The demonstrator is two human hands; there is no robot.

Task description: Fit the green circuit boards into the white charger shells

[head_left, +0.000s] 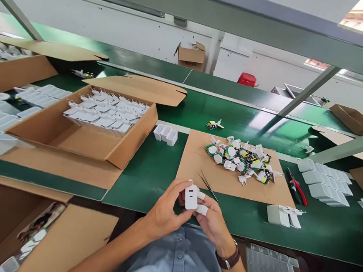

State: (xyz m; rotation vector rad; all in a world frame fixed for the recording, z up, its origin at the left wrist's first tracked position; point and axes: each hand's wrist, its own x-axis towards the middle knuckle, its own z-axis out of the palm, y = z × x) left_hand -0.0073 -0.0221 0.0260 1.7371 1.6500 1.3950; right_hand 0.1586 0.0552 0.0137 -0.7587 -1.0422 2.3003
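Bench [150, 167], glossy green, faces a white wall [130, 31], with a red stool [247, 79] past its far edge. Above the near edge, the left hand [166, 210] and right hand [214, 222], both half curled, hold a white charger [190, 201] between them; cardboard [192, 153] lies beyond, bearing circuit boards [251, 160].

Charger [191, 197] before cardboard sheet [195, 158], circuit boards [251, 159] on it, 3 cases [165, 134] left, pliers [295, 186] right
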